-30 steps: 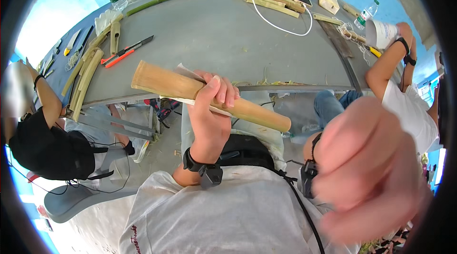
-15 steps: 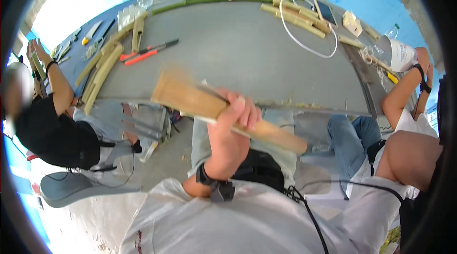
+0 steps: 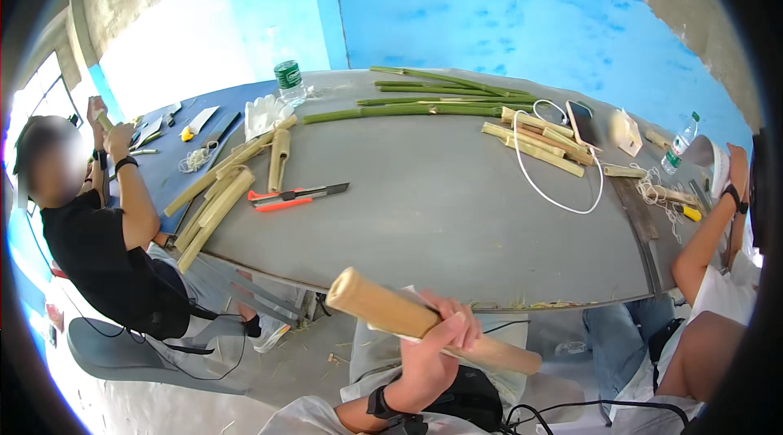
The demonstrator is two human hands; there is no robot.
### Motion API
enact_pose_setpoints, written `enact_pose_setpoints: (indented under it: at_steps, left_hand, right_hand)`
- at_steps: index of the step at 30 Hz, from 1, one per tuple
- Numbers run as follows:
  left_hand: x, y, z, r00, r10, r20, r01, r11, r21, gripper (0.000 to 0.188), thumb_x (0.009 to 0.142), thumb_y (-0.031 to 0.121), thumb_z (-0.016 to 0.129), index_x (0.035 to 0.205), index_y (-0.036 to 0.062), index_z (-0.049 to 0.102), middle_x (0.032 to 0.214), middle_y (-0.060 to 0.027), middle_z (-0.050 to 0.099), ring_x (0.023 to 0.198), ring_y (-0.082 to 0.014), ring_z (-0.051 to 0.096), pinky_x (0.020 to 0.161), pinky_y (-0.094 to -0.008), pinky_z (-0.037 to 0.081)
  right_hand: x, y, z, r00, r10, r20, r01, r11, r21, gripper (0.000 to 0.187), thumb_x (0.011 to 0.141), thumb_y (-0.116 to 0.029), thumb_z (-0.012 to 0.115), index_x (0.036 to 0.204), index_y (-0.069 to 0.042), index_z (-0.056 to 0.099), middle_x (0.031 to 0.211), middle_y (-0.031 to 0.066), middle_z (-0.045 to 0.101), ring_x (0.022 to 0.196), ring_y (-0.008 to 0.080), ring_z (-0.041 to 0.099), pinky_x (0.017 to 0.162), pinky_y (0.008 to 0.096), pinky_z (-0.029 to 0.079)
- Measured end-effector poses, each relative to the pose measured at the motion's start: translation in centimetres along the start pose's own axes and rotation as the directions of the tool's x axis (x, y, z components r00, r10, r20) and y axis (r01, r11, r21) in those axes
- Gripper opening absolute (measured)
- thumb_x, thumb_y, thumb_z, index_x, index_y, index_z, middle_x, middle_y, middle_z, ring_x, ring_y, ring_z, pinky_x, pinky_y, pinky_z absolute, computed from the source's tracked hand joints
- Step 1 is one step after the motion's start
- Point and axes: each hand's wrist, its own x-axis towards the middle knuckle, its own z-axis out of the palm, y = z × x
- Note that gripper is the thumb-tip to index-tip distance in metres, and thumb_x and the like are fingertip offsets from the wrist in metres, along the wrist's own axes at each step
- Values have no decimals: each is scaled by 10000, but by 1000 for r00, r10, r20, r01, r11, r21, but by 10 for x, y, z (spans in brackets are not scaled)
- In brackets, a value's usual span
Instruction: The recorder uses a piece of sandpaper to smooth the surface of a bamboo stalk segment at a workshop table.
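My left hand [image 3: 444, 330] is closed around the middle of a pale bamboo tube [image 3: 383, 298], in front of the table's near edge. The tube slants from upper left to lower right. Its hollow end faces up and left, and the smooth lower end sticks out past my fingers. A dark band circles my left wrist. My right hand does not show. On the table beyond the tube lies a box cutter [image 3: 298, 196] with a red-orange handle, near a bundle of split bamboo pieces [image 3: 218, 202].
Green bamboo stalks [image 3: 440, 108] lie along the far edge. Cut bamboo lengths [image 3: 546, 145], a phone [image 3: 582, 125] and its white cable [image 3: 534, 190] rest at the right. A water bottle [image 3: 289, 82] stands at the back left. People sit on both sides.
My view has tilted up, so the table and wall sit differently in the picture. The bamboo tube stays in my left hand; its far end was blurred and is now sharp, with the hollow visible.
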Motion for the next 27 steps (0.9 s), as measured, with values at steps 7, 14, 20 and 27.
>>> enact_pose_setpoints:
  at_steps: [7, 14, 20, 27]
  left_hand:
    - [9, 3, -9, 1000, 21, -3, -21, 996, -82, 185, 837, -23, 578, 840, 78, 423, 702, -43, 452, 587, -168, 445, 609, -347, 412]
    - [1, 3, -4, 998, -30, -60, 21, 989, -149, 188, 830, -36, 592, 836, 71, 438, 705, -45, 464, 591, -163, 473, 604, -338, 417]
    - [-9, 3, -2, 997, 48, -60, -53, 995, -90, 194, 820, -27, 611, 869, 69, 450, 702, -30, 465, 600, -146, 480, 587, -320, 414]
    - [5, 14, -3, 998, 48, -41, -48, 999, -19, 199, 814, 2, 600, 881, 81, 431, 697, -25, 437, 589, -149, 471, 601, -331, 421]
  right_hand:
    - [-19, 16, 28, 999, -7, -49, 0, 991, -137, 326, 900, -254, 566, 1061, 27, 598, 1019, 131, 652, 987, 254, 589, 940, 387, 428]
    - [-26, 13, 46, 996, 88, -9, -88, 973, -211, 313, 899, -240, 554, 1026, 42, 605, 985, 149, 657, 940, 277, 602, 908, 398, 448]
    - [-27, 5, 88, 990, 129, -55, -136, 978, -160, 305, 899, -227, 544, 995, 54, 611, 956, 164, 661, 899, 297, 613, 881, 407, 466]
    - [-32, -31, 74, 944, 309, 119, -270, 927, -260, 302, 898, -213, 532, 960, 69, 618, 922, 181, 666, 852, 319, 626, 849, 418, 487]
